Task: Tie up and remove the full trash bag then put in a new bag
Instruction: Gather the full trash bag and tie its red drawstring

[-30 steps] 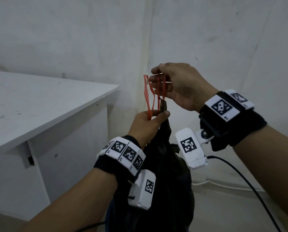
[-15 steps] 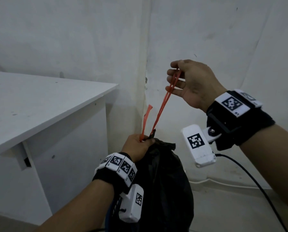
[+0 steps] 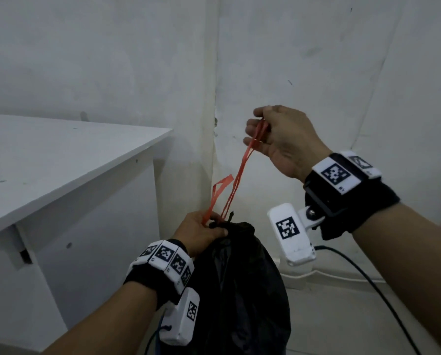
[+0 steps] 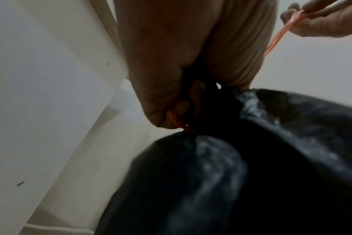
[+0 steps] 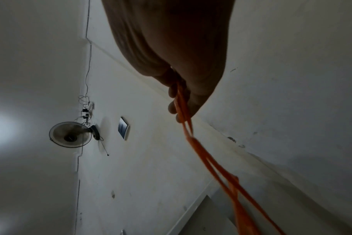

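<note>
A full black trash bag point(image 3: 240, 290) hangs in front of me, its neck gathered tight. My left hand point(image 3: 201, 233) grips that neck point(image 4: 207, 111) together with the base of the red drawstring. My right hand point(image 3: 268, 135) is up and to the right, fingers curled round the red drawstring point(image 3: 240, 172), which runs taut down to the bag's neck. The same strands point(image 5: 207, 159) trail from my right fingers in the right wrist view. A loose red end point(image 3: 220, 187) sticks up beside the taut strands. The bin and any new bag are out of sight.
A white table point(image 3: 60, 165) stands at the left, close to the bag. White walls meet in a corner point(image 3: 215, 98) straight ahead. A black cable point(image 3: 368, 285) runs from my right wrist across the floor. A wall fan point(image 5: 70, 135) shows in the right wrist view.
My right hand has pulled the red drawstring up and to the right until taut. My left hand has dropped lower with the bag's neck, which has cinched tighter.
</note>
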